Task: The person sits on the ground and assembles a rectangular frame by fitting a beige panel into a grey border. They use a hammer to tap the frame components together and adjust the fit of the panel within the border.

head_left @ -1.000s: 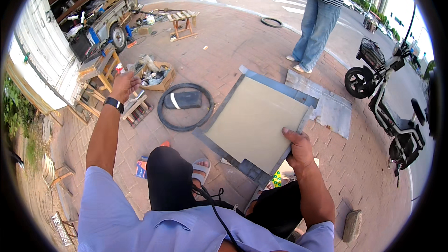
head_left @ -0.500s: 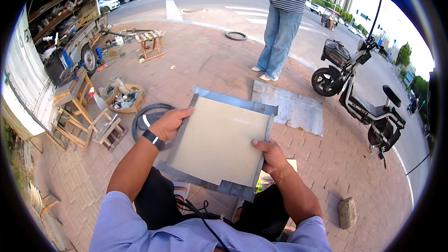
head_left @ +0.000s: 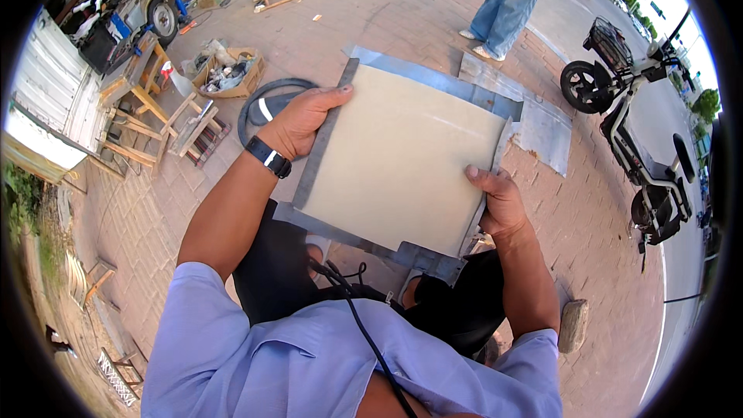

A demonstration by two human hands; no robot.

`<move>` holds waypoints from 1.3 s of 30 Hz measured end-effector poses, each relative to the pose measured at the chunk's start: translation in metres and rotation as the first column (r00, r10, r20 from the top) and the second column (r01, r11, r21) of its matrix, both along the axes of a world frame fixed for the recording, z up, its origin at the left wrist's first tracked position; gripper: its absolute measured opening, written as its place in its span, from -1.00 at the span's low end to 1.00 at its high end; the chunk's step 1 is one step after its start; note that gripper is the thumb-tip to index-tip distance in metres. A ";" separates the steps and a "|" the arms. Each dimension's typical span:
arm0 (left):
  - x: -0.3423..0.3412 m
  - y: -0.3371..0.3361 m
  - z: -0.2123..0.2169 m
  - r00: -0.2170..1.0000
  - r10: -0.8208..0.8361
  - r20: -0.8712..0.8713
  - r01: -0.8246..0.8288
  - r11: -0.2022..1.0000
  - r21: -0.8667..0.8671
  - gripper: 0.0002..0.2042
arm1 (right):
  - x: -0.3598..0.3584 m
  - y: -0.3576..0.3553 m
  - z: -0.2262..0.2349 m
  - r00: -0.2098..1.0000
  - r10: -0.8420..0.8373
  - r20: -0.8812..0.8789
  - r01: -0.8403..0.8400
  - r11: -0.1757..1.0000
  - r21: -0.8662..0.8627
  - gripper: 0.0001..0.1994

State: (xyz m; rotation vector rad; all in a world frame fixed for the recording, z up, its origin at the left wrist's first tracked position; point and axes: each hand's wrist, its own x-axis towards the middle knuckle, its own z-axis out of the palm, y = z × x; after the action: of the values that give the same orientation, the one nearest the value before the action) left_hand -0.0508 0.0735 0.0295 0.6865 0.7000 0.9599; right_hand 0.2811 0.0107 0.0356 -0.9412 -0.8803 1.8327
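A square cream-coloured panel with grey sheet-metal flanges along its edges is held out over my lap, slightly tilted. My left hand grips its left flange, thumb on top and the other fingers hidden beneath. On the right side my right hand holds the opposite edge, its thumb resting over the cream face. The flange at the near edge has a cut-out step at its right part. Beyond the panel, partly covered by it, a flat grey metal sheet lies on the paving.
Left of the panel lie a black rubber tube, a cardboard box of odds and ends, and wooden stools. A person in jeans stands ahead. An electric scooter is parked right; a stone block lies nearby.
My view has tilted down and turned, so the surroundings sit higher in the picture. The panel appears further up and right; both hands keep the same grip on it.
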 end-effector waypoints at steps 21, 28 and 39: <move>-0.011 -0.025 -0.004 0.993 0.118 -0.010 -0.110 0.950 0.294 -0.61 | 0.002 -0.013 -0.013 0.985 -0.079 0.152 0.038 0.966 0.257 -0.46; -0.006 -0.019 -0.008 0.992 0.116 -0.047 -0.103 0.968 0.230 -0.61 | 0.005 -0.008 -0.009 0.983 -0.063 0.172 0.042 0.991 0.125 -0.45; 0.002 -0.008 -0.038 0.995 0.015 -0.097 -0.030 0.988 -0.149 -0.62 | 0.000 0.000 -0.013 0.991 0.020 0.130 0.007 0.979 -0.204 -0.44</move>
State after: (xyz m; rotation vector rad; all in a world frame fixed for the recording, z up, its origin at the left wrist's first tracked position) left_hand -0.0491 0.0653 -0.0088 0.5950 0.8570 0.8891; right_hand 0.2810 0.0110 0.0224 -1.1998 -0.7846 1.9097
